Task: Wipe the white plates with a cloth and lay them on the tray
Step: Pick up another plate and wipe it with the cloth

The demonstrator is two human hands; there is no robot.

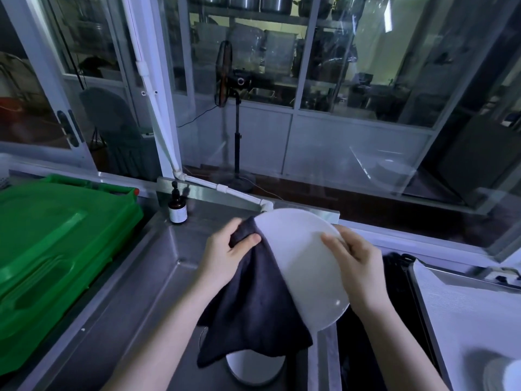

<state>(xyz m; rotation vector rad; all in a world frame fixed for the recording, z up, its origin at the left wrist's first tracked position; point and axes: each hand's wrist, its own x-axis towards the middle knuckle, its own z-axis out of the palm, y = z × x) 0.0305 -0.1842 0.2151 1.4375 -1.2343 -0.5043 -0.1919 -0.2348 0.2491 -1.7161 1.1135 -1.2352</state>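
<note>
Plate [304, 263], white and round, is held up tilted over the steel sink [158, 263], between both hands. Right hand [358, 266] grips its right rim: thumb flat on the near face, fingers curled round the edge and mostly hidden behind it, one tip showing over the rim. Left hand [225, 252] pinches a dark cloth [253, 311] at the plate's left edge, thumb on top, the other fingers buried in the folds. The cloth covers the plate's lower left part and hangs loose below; can't tell whether it wraps the back face. Under the cloth's hem a white dish [253, 365] lies in the sink basin. Only its near arc shows, so plate or bowl is unclear. Right of the sink is the tray [465, 306], a white mesh-like surface with a metal rim, cut off by the frame edge. In its near corner sits pale crockery [504, 371], blurred and cropped, type not readable. The gap between sink and tray is dark and its contents are indistinct. At left is a green plastic crate [56, 249], cropped at the left and bottom. A brown pump bottle [177, 208] stands on the sink's back ledge, label unreadable. Behind the glass are a pedestal fan [225, 77] and dim shelving, smeared by reflections.
</note>
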